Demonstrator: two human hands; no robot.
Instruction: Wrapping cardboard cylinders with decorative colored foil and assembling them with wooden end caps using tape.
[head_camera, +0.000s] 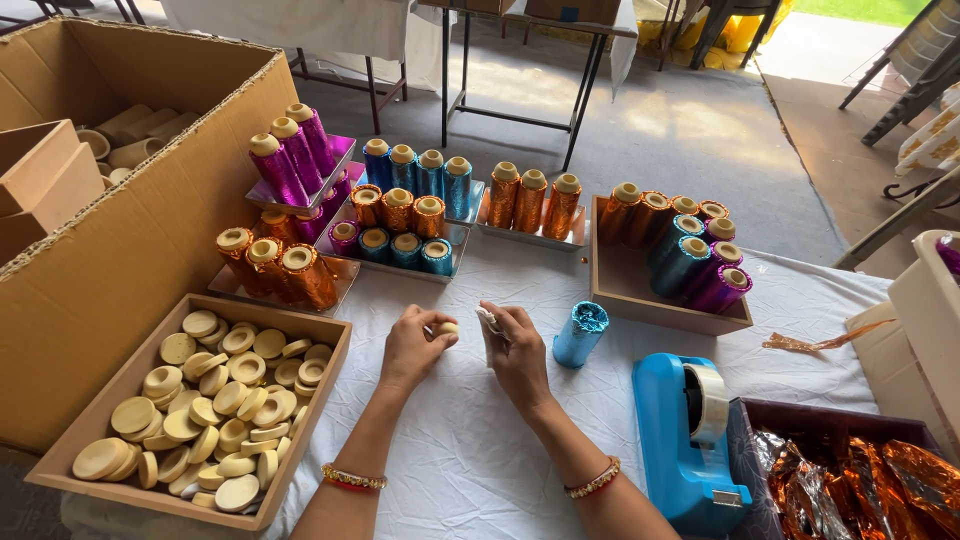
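**Two hands at centre of table, small wooden disc in the left, pale piece in the right**

Far left: large cardboard box (120, 250), open, holding pale wooden tubes. In front of it, a wooden tray (60, 440) filled with pale round wooden discs.

Centre left: the left hand (412, 345) rests on the white tablecloth (470, 460), fingers curled closed around one small wooden disc (447, 328), gripped at the fingertips and facing the other hand.

Centre: the right hand (518, 350) is just beside it, fingers pinched on a small pale piece (487, 320); whether this is tape or paper cannot be told. The two held items sit close, nearly touching, thumb to thumb.

Right of the hands: a blue foil-wrapped spool (580, 333) stands slightly tilted, long axis near upright, nearer the right hand, within easy reach.

Further right: blue tape dispenser (680, 440), then a dark bin of copper foil sheets (850, 470).

Behind: trays of foil-wrapped spools (400, 215) in purple, blue and copper.
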